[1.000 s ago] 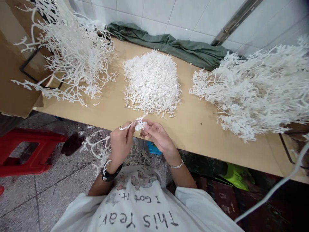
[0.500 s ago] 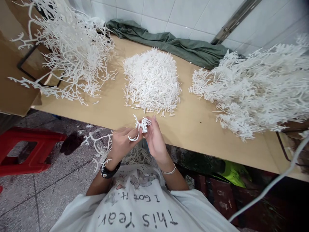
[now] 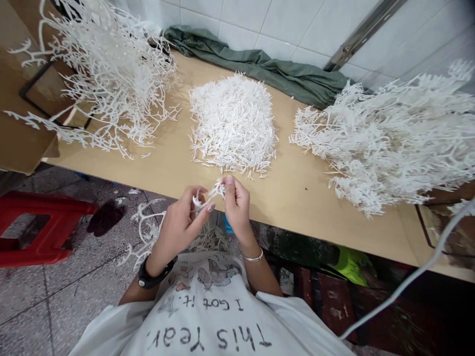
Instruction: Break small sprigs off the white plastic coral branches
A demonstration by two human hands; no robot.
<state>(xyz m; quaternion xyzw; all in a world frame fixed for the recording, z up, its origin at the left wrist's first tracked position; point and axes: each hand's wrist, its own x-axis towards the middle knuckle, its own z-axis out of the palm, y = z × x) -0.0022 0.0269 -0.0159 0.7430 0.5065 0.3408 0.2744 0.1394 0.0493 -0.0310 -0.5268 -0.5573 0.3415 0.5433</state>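
While both hands pinched the small white plastic sprig (image 3: 208, 196) near the table (image 3: 297, 190) edge, the left hand (image 3: 180, 225) did best bracing the stem as the right hand (image 3: 236, 207) twisted pieces off cleanly.

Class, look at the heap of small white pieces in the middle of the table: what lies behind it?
Behind the heap a crumpled green cloth lies along the white tiled wall. Whatever the cloth covers is hidden.

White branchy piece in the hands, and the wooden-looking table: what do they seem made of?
The small white branched piece, pinched between the left hand and the right hand, looks like moulded plastic: uniform matte white, thin forked stems. The tan table looks like plywood or laminated board: smooth, flat, pale brown; the exact material is unclear.
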